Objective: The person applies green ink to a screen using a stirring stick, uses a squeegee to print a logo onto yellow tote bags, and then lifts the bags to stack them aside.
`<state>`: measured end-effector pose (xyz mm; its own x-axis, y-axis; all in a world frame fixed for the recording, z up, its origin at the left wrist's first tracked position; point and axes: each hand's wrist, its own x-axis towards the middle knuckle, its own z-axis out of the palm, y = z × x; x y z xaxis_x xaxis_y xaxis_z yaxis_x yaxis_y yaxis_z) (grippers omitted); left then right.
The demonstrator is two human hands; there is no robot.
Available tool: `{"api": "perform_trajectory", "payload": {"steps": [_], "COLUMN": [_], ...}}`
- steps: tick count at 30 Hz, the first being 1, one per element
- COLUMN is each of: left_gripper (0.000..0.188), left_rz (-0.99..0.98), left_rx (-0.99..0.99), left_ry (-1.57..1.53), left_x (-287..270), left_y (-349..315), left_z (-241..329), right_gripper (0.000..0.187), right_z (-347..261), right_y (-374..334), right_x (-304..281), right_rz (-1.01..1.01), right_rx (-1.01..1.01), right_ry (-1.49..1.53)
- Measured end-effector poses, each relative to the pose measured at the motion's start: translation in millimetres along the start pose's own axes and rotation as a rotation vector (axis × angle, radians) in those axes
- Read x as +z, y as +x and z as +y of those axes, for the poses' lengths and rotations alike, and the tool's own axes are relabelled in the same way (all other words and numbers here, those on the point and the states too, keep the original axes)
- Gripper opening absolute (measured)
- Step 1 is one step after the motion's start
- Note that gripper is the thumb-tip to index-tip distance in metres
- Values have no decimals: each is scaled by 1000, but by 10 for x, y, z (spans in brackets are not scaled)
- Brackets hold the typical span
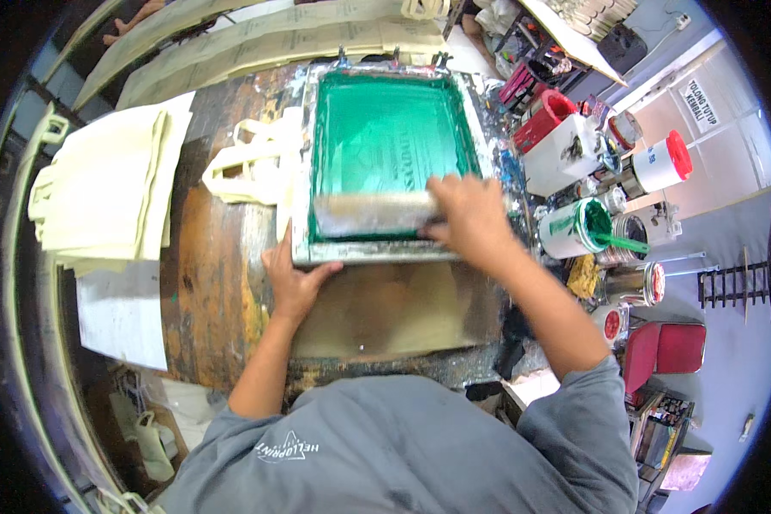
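Note:
A screen printing frame (364, 252) lies on the worktable, its mesh (377, 128) coated in green ink with a design showing through at the right. My right hand (473, 218) is closed around the right end of a wide squeegee (373, 211), which rests across the near part of the mesh. The squeegee is slightly blurred. At the frame's near left corner my left hand (293, 283) grips the edge, its thumb along the near side. A cream tote bag (261, 163) sticks out from under the frame's left side, handles showing; the rest is hidden.
A stack of cream bags (107, 184) sits at the table's left. Along the right stand ink containers, including a white tub (570, 230) with a green stirring stick (621, 243) and a red-lidded jar (660, 163). Beyond the far edge, printed sheets (300, 43) lie in rows.

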<state>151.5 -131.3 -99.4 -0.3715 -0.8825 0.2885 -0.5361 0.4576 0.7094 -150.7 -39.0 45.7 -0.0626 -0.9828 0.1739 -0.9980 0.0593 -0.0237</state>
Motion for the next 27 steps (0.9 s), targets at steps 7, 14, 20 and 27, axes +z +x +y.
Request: {"api": "perform_trajectory", "payload": {"steps": [7,14,20,27], "left_gripper": [117,120,117,79], "left_rz": [9,16,136,196], "left_rx": [45,120,213,654], "left_ry": [-137,-11,178,466], "left_x": [1,-55,-470,662], "left_y": [-38,26,600,3481], "left_z": [-2,-10,251,491], "right_gripper": [44,50,66,58], "right_z": [129,977,1239,1231], "right_y": [426,1992,2558,2746], "right_x": [487,956,721,986], "right_rz": [232,315,156,124], "right_rx": [-28,-26,45,-23], "right_ry": [-47,-143,-38,-86]}}
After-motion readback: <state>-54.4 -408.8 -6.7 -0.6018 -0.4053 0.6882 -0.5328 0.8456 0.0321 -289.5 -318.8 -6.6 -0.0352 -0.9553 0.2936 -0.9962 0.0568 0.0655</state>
